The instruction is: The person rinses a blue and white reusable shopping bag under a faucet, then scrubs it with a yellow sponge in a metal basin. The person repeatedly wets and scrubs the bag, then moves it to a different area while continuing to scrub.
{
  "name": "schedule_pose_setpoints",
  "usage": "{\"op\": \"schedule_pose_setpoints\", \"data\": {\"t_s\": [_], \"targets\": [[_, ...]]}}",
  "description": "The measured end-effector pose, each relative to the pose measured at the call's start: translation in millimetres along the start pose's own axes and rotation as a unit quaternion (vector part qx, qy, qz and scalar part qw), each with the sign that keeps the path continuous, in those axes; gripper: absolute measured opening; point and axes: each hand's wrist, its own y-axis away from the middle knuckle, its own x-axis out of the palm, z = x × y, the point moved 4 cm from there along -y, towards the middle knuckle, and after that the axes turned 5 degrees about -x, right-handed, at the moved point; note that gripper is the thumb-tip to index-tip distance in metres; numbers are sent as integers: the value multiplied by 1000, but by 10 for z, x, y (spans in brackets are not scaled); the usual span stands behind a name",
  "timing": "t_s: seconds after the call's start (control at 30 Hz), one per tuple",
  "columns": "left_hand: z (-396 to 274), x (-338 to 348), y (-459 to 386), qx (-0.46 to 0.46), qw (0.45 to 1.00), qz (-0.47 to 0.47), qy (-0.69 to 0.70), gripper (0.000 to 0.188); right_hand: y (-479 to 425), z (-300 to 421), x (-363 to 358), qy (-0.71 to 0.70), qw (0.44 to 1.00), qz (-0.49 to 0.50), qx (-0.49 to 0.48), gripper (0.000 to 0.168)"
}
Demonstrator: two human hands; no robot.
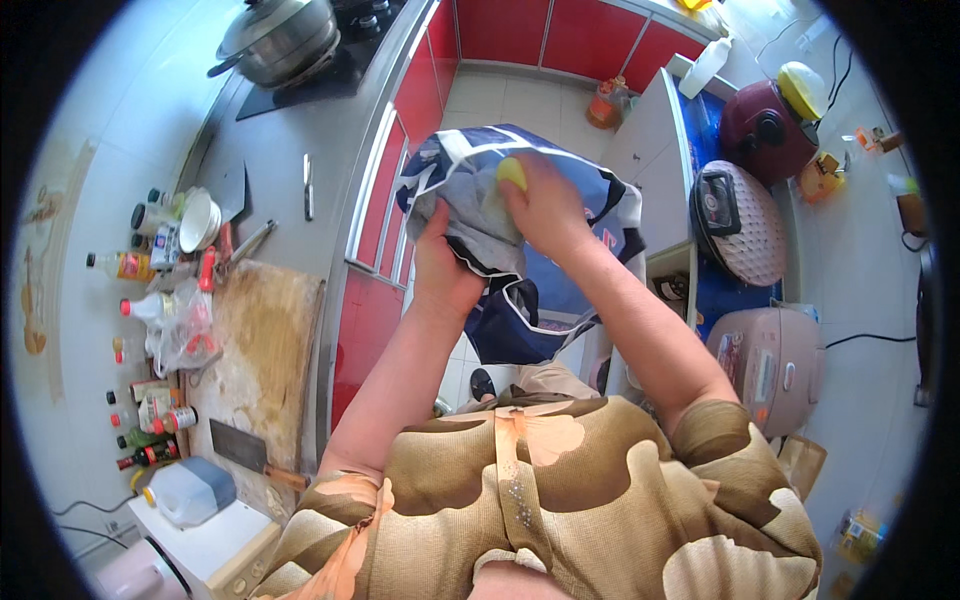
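Note:
A dark blue and white cloth bag or apron with a grey inner side [480, 217] is spread between both hands in front of my body. My left hand [444, 262] grips its near left edge, thumb on the grey side. Reaching over the cloth from the right, my right hand [546, 206] has its fingers closed around a yellow rounded object [512, 173], which lies against the grey and blue material. What the yellow object is cannot be told. Part of the cloth hangs in folds below the hands.
On the left counter are a wooden board [262, 330], a cleaver [238, 444], a knife [308, 187], bottles and a steel pot [281, 41]. At right, a rice cooker [772, 367] and a quilted round appliance [742, 221] stand on a cabinet. An orange-filled jug [604, 105] is on the floor.

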Motion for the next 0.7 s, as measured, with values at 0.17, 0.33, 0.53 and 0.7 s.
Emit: {"op": "schedule_pose_setpoints", "data": {"t_s": [0.17, 0.33, 0.53, 0.7], "targets": [[-252, 82, -823, 14, 1000, 14, -23, 42, -535, -285, 68, -64, 996, 42, -43, 30], [-378, 466, -1478, 44, 999, -10, -26, 44, -1100, -776, 41, -79, 993, 34, -82, 29], [-433, 755, -2023, 37, 999, -20, -4, 46, -1837, -1270, 45, -80, 995, 30, -41, 25], [-441, 881, -2434, 3, 999, -51, -14, 45, -2201, -1528, 202, -102, 994, 33, 33, 30]]}}
